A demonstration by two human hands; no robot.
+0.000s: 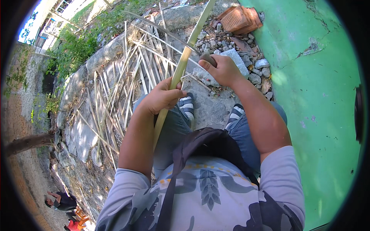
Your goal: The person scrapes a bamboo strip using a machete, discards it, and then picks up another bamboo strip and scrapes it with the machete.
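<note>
My left hand [163,96] is closed around a long pale green split bamboo strip [182,61], which slants from my lap up past the top of the view. In my right hand [222,70] is the brown handle of a long knife [165,31]. Its thin dark blade points to the upper left and crosses the bamboo above my left hand, apparently touching it. Around the crossing the strip's surface looks paler and yellower. A thin curled shaving [186,77] sticks out beside my left fingers.
Many thin bamboo strips [111,100] lie scattered on the stony ground at left. Broken stones [254,73] and reddish hollow bricks [241,20] border a cracked green floor [308,100] at right. Two people [64,202] show at the lower left, near a wall.
</note>
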